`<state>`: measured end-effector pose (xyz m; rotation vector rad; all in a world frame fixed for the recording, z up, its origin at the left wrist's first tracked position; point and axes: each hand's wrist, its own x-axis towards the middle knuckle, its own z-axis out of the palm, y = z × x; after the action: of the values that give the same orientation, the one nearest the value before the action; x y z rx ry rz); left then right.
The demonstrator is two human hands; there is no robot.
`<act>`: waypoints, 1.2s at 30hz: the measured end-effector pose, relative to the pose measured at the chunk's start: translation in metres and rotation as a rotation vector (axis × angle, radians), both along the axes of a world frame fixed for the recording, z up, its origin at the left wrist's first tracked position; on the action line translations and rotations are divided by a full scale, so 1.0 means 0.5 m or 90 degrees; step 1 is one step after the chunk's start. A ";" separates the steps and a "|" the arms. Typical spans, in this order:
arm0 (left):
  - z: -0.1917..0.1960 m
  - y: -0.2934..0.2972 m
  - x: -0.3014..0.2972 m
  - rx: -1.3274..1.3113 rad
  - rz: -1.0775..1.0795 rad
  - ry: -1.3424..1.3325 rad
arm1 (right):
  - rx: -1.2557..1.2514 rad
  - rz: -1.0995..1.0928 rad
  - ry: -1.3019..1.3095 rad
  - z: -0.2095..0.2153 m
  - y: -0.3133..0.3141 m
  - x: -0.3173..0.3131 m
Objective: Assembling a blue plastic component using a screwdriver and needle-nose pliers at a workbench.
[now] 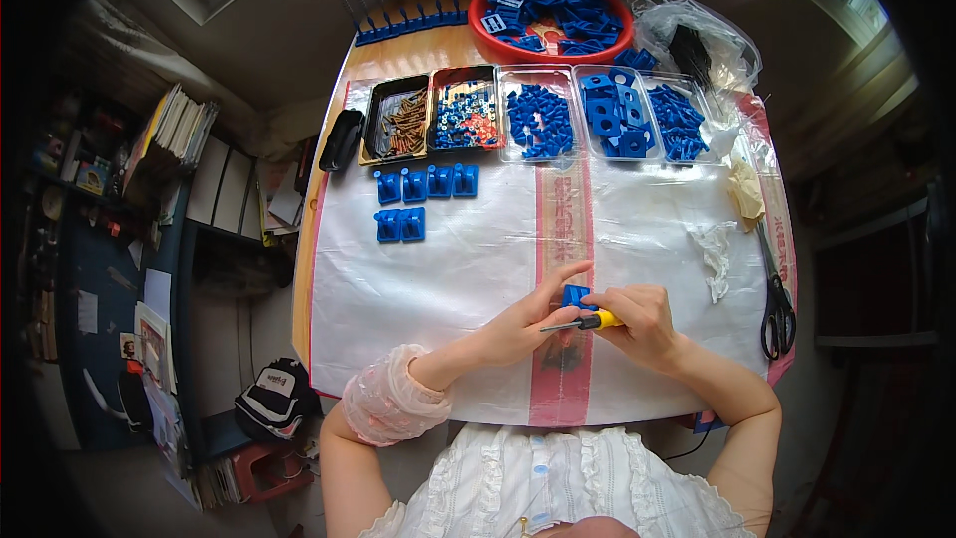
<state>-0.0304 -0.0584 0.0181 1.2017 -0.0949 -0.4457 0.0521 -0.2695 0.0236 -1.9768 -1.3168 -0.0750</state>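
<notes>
A small blue part (575, 294) sits between the two hands, just above the white sheet (468, 269) at the near middle of the table. The left hand (528, 321) pinches it from the left, fingers stretched up along its side. The right hand (637, 319) is curled tight around a yellow-handled screwdriver (588, 322), whose dark shaft points left, under the part and across the left fingers — the tip itself is too small to make out. Just right of the grip lies a crumpled white rag (715, 254), and farther right a pair of scissors (777, 309) at the sheet's edge. Up and to the left of the hands, well apart, six finished blue pieces (423, 184) lie in two short rows. Beyond them runs a line of trays: screws (400, 122), mixed small bits (465, 115), then three clear trays of blue parts (609, 112). Past the trays stands a red bowl (550, 40) heaped with more blue parts, with a clear bag (697, 35) to its right — and a blue rack (408, 25) with thin rods to its left.
</notes>
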 end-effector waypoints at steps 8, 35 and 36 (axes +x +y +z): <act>0.005 -0.002 -0.001 0.372 0.106 -0.302 | 0.003 -0.007 -0.022 0.003 0.002 0.000; -0.025 0.016 0.019 0.014 0.161 0.012 | 0.093 -0.125 0.454 -0.011 0.014 0.002; -0.026 0.016 0.018 0.000 0.160 0.019 | 0.105 -0.120 0.466 -0.012 0.015 0.001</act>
<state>-0.0213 -0.0504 0.0051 1.1891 0.0816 -0.2424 0.0528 -0.2621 0.0176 -1.7284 -0.6281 0.4019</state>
